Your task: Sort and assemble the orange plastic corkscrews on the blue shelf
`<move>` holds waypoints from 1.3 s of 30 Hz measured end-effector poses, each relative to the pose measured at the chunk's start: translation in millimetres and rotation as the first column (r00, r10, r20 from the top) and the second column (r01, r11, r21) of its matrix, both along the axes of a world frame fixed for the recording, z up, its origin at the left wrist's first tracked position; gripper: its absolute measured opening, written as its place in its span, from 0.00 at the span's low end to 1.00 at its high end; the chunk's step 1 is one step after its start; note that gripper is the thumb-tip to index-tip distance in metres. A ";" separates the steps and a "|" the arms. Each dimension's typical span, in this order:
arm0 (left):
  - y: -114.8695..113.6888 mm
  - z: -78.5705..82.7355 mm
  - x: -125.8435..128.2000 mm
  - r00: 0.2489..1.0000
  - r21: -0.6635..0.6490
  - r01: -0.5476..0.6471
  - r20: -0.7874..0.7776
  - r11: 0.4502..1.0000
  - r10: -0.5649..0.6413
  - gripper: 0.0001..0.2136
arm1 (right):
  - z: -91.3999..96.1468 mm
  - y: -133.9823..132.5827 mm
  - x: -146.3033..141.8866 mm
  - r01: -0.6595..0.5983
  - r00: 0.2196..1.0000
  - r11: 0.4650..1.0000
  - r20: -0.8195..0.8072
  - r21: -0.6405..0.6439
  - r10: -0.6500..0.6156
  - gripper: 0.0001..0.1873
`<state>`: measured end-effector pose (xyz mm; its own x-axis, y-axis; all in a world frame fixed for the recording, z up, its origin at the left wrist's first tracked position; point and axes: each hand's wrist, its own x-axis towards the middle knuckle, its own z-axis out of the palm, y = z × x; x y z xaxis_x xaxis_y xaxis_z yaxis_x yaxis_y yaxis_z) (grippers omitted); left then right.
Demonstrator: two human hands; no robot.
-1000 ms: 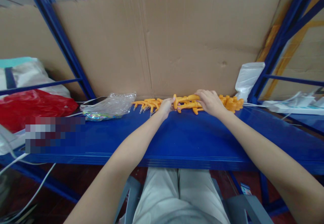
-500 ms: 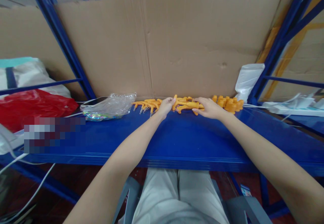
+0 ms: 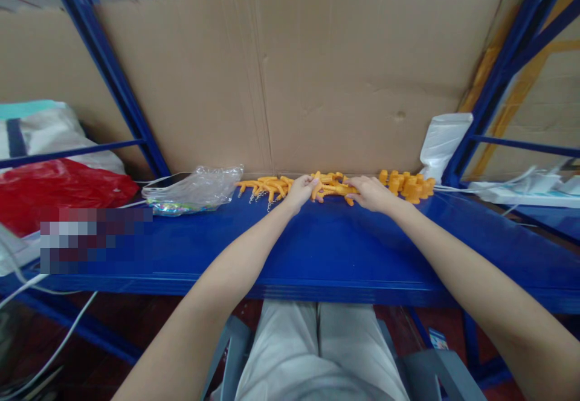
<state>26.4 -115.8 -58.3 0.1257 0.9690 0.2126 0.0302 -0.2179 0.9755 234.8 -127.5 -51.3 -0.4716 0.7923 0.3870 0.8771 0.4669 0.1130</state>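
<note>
Cardboard (image 3: 344,81) rises behind the left hand (image 3: 299,192), which pinches an orange piece (image 3: 316,187) above a blue shelf (image 3: 326,250); alongside, the right hand (image 3: 370,193) has indeterminable closure.

The orange pieces (image 3: 334,189) look like smooth plastic, the small chains (image 3: 260,195) silvery metal, the worktop (image 3: 335,244) smooth, glossy painted metal, the back panel (image 3: 339,75) matt cardboard, the clear bag (image 3: 212,186) shiny, crinkled plastic film, and the trousers (image 3: 290,352) matt cloth
</note>
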 end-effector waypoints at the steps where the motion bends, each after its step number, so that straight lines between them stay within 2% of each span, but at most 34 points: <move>1: -0.3 0.1 0.1 1.000 0.001 0.003 -0.007 1.000 -0.003 0.10 | 1.2 -1.6 -0.8 0.009 1.000 1.000 0.013 -0.014 -0.009 0.21; 6: -0.9 -1.0 -1.4 1.000 0.034 0.015 -0.022 0.999 -0.015 0.09 | 0.9 -3.3 -3.1 -0.014 0.999 0.997 0.044 -0.075 0.018 0.18; 10: 0.2 -2.6 -2.1 0.999 0.045 0.046 -0.027 0.998 -0.045 0.08 | -1.6 0.4 -0.7 -0.041 0.999 0.996 0.033 -0.074 0.043 0.14; 21: -5.1 4.3 1.4 1.000 -0.055 0.006 -0.010 0.998 -0.007 0.10 | 3.9 -8.1 -0.8 -0.014 0.999 0.986 0.043 0.166 0.007 0.11; 28: -5.5 6.3 -0.8 0.999 -0.102 -0.042 -0.002 0.994 0.042 0.09 | 5.9 -8.8 0.0 0.090 0.995 0.979 0.033 0.182 -0.098 0.13; 35: -2.8 10.6 -13.0 0.987 -0.133 -0.159 -0.005 0.978 0.160 0.08 | 1.7 5.0 25.3 0.202 0.979 0.975 -0.056 0.096 -0.197 0.16; 39: -1.4 8.8 -13.9 0.985 -0.122 -0.174 -0.001 0.977 0.175 0.08 | 3.8 11.5 39.6 0.272 0.955 0.953 -0.157 0.131 -0.251 0.16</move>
<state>12.4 -117.2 -49.5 -0.0489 0.9945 0.0928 0.0482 -0.0905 0.9947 274.4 -116.1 -47.4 -0.1894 0.8089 0.5567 0.9780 0.2057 0.0339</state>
